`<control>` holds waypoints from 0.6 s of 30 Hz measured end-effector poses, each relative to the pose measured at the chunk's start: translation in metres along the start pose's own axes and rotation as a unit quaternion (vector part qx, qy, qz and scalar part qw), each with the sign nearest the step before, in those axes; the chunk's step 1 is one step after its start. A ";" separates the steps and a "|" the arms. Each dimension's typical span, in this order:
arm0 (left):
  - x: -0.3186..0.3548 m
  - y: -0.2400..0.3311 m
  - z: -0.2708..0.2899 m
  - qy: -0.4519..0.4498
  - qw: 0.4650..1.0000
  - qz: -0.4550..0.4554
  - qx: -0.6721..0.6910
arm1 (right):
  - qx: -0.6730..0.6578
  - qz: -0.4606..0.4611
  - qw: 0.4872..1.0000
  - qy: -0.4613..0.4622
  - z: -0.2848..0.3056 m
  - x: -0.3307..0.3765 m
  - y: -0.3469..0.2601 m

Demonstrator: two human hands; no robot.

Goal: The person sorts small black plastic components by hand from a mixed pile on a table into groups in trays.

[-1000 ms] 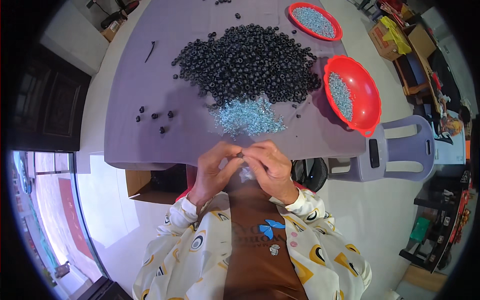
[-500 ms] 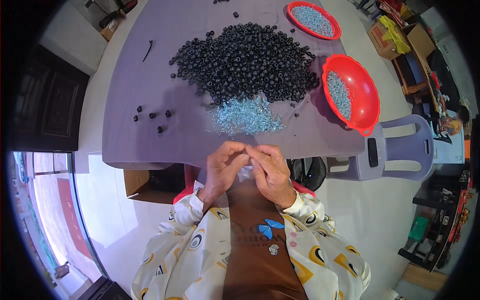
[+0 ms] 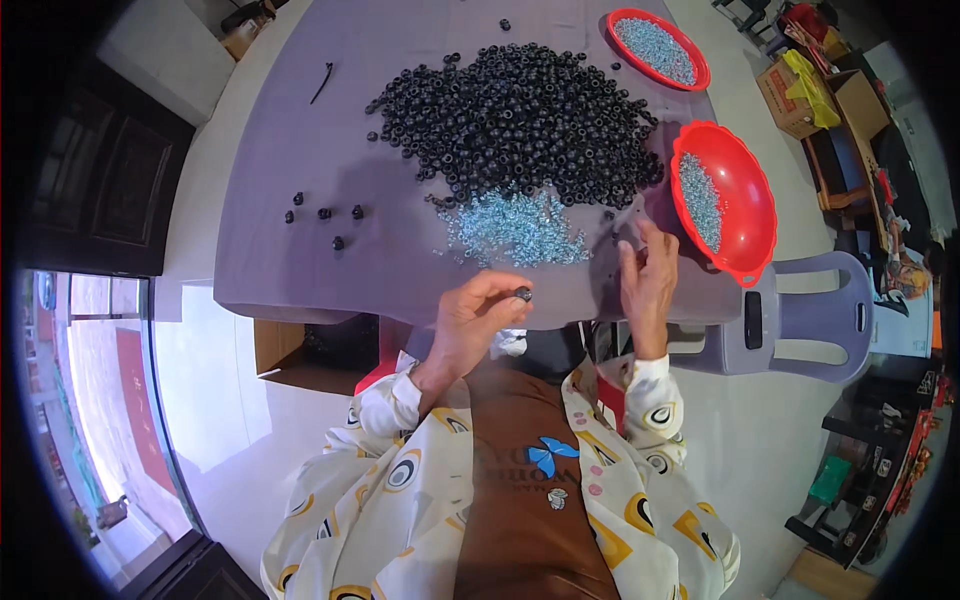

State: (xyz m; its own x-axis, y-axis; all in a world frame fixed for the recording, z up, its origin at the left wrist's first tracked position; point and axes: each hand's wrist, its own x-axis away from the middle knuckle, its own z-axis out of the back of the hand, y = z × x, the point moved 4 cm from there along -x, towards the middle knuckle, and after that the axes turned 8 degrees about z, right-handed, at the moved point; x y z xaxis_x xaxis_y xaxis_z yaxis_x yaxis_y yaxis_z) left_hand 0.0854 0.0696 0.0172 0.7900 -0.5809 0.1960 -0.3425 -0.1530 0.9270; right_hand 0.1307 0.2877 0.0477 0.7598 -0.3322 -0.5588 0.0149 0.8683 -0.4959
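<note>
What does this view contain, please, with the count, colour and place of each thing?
Covered table: one, purplish, centre
Bead heap: one, black, on table
Small beads: many, pale blue, at heap's near side
Loose bead group: five, black, table's left
Thin strip: one, black, table's far left
Bowls: two, red, table's right, both holding pale blue beads
Plastic chair: one, purplish, right of table
Phone-like object: one, black, on chair
Cardboard boxes: at least two, brown, beneath table, far right
Panelled door: one, dark, far left
Shelf clutter: uncounted, mixed, right edge
Patterned jacket: one, white, worn, lower centre
Left hand: one, bare, by table edge, pinching a black bead
Right hand: one, bare, over table near closer bowl
</note>
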 end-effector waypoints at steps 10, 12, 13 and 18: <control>-0.005 -0.002 -0.001 -0.060 0.991 0.037 0.112 | 0.066 0.059 0.994 -0.058 -0.026 0.003 0.040; -0.005 -0.003 0.000 -0.053 0.992 0.041 0.108 | 0.060 0.069 0.993 -0.076 -0.028 0.000 0.036; -0.005 -0.003 0.000 -0.053 0.991 0.039 0.114 | 0.075 0.085 0.989 -0.093 -0.031 0.001 0.037; -0.005 -0.006 0.001 -0.057 0.991 0.039 0.119 | 0.094 0.103 0.983 -0.120 -0.038 0.002 0.041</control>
State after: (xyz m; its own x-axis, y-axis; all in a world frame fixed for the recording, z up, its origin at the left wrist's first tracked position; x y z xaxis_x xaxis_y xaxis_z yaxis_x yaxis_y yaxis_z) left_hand 0.0829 0.0730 0.0105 0.6981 -0.6833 0.2137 -0.5208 -0.2798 0.8065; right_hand 0.1080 0.3089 0.0011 0.8901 -0.0648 -0.4511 -0.0529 0.9685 -0.2434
